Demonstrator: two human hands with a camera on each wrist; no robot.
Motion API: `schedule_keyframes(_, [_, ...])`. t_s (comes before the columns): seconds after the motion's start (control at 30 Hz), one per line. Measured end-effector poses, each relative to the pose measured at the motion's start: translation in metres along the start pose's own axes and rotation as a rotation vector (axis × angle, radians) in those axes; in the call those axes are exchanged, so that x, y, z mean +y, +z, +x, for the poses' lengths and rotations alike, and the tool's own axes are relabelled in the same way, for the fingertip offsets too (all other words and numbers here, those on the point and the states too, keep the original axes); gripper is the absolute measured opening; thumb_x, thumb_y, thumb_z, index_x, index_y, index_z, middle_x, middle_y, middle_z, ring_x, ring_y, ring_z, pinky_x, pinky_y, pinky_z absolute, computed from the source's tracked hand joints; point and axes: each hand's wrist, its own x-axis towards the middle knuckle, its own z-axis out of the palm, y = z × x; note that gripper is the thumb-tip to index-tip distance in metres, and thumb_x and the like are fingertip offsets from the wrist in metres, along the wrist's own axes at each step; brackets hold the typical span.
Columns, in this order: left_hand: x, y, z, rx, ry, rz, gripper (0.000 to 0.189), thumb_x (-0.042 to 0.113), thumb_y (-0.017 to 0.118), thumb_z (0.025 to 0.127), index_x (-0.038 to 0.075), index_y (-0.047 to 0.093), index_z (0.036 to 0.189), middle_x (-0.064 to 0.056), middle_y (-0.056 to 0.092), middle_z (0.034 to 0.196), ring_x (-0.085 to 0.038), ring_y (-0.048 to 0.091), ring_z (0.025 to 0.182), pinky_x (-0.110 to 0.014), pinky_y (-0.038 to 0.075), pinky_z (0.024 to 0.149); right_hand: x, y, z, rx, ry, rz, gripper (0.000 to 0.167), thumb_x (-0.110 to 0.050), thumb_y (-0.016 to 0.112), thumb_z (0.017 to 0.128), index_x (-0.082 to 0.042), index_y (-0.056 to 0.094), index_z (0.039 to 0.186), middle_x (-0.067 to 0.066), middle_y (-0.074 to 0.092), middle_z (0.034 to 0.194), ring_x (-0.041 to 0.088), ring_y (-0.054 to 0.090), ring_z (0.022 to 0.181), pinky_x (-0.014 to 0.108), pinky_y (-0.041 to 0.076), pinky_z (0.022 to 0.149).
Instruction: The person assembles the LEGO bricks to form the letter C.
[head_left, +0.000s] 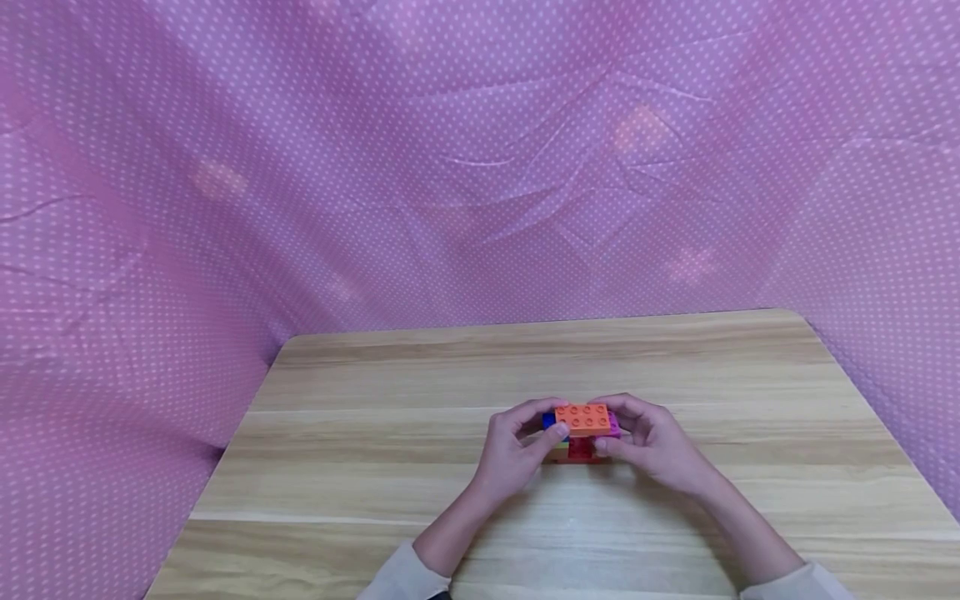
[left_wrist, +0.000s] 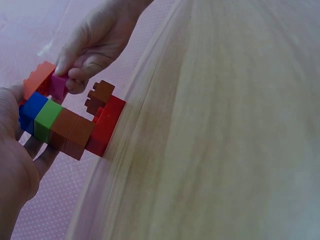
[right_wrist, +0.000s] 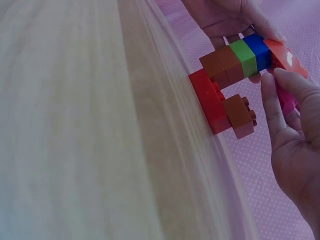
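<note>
A toy brick build stands on the table. Its base is a long red brick (left_wrist: 106, 127) with a lone brown brick (left_wrist: 101, 95) at one end. From the other end rises a tower of two brown bricks (right_wrist: 215, 67), a green brick (left_wrist: 46, 121) and a blue brick (left_wrist: 33, 111). An orange brick (head_left: 583, 419) lies across the top, studs up. My left hand (head_left: 513, 450) grips the tower's top around the blue and orange bricks. My right hand (head_left: 652, 442) pinches a magenta brick (left_wrist: 59, 87) under the orange brick's right end; whether these two are joined I cannot tell.
The wooden table (head_left: 375, 475) has rounded far corners and extends on all sides of the build. Pink dotted cloth (head_left: 480, 183) hangs behind it and along both sides.
</note>
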Motion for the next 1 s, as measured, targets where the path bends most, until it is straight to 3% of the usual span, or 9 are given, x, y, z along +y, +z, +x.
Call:
schedule_keyframes(0.43, [0.003,0.001,-0.002,-0.001,-0.014,0.027,0.03,0.028,0.073,0.103,0.021,0.074,0.132,0.002,0.073,0.13,-0.018,0.071,0.117,-0.032,0.06,0.098,-0.003,0.0,-0.002,-0.005,-0.03,-0.035,0.05,0.006,0.073,0.095,-0.001,0.057,0.142,0.018,0.065,0.128,0.025,0.07,0.112,0.035,0.062,0.094])
schedule_keyframes(0.73, [0.002,-0.005,-0.013,0.05,0.0,0.044,0.029,0.026,0.072,0.103,0.02,0.074,0.131,0.001,0.073,0.13,-0.022,0.071,0.116,-0.034,0.062,0.095,0.002,0.007,0.004,-0.097,-0.015,0.048,0.053,0.003,0.067,0.099,0.004,0.05,0.15,0.018,0.065,0.136,0.037,0.069,0.116,0.038,0.061,0.098])
schedule_keyframes(1.0, [0.001,0.008,-0.009,0.009,0.006,0.045,0.031,0.028,0.072,0.103,0.021,0.074,0.133,0.002,0.072,0.134,-0.019,0.07,0.118,-0.033,0.06,0.097,-0.002,-0.001,-0.009,-0.036,-0.033,0.0,0.051,0.006,0.067,0.099,0.006,0.052,0.147,0.019,0.064,0.133,0.03,0.071,0.11,0.036,0.062,0.094])
